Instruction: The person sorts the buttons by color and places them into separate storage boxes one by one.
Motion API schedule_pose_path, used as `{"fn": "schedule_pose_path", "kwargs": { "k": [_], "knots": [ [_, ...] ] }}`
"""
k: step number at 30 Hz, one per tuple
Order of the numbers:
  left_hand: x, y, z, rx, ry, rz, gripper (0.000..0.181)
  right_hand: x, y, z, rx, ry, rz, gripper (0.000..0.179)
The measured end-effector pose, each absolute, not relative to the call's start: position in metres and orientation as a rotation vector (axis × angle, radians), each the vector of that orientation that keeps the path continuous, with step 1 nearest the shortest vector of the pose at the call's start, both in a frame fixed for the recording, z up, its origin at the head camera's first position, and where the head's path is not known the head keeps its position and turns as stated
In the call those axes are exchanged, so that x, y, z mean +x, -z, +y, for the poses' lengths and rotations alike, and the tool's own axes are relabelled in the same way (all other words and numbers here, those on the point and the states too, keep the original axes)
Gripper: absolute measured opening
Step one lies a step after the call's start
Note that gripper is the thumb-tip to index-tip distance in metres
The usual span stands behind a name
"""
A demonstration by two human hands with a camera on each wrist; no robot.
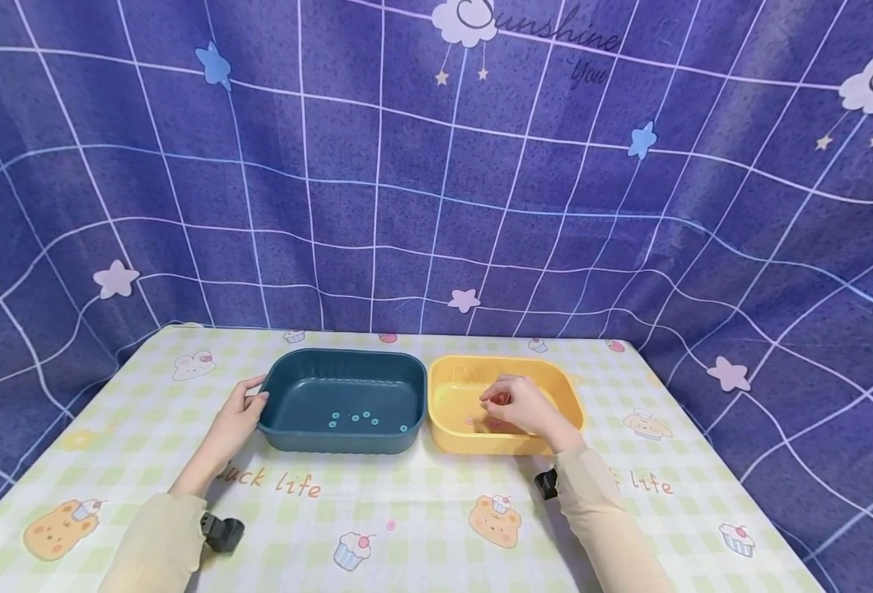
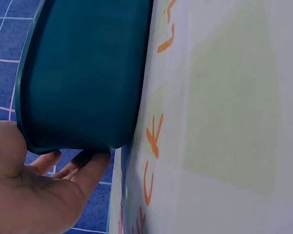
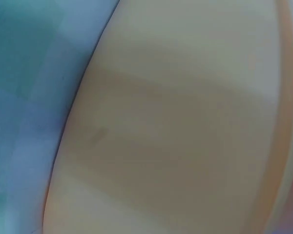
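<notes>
At the left end of a dark teal basin, my left hand grips the rim. In the left wrist view, the thumb side of my left hand meets the basin's rim, and the fingers bend against its end wall. Several small light-blue discs lie on the basin's floor. Over a yellow basin to the right, my right hand reaches in with thumb and fingers bent together. Whether something small is between those fingertips is unclear. Small pink pieces lie below it.
Both basins stand side by side on a table with a checked cartoon cloth. Behind hangs a blue curtain with a grid pattern. Black wrist devices are worn on the arms. The right wrist view mostly shows the yellow basin's outer wall.
</notes>
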State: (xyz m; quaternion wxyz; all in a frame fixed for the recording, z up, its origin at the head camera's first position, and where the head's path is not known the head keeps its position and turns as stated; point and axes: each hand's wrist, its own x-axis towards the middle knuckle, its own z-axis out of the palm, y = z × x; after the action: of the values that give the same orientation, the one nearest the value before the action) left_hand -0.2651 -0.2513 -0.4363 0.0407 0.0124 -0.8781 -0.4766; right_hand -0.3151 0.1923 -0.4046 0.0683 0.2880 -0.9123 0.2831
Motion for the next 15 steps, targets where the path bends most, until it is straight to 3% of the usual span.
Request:
{"fn": "schedule_pose_path", "kwargs": {
  "k": [15],
  "knots": [
    [-0.265, 0.436, -0.251, 0.038, 1.457, -2.69, 0.053, -0.301, 0.395, 0.177, 0.892, -0.886, -2.704, 0.012]
  ]
}}
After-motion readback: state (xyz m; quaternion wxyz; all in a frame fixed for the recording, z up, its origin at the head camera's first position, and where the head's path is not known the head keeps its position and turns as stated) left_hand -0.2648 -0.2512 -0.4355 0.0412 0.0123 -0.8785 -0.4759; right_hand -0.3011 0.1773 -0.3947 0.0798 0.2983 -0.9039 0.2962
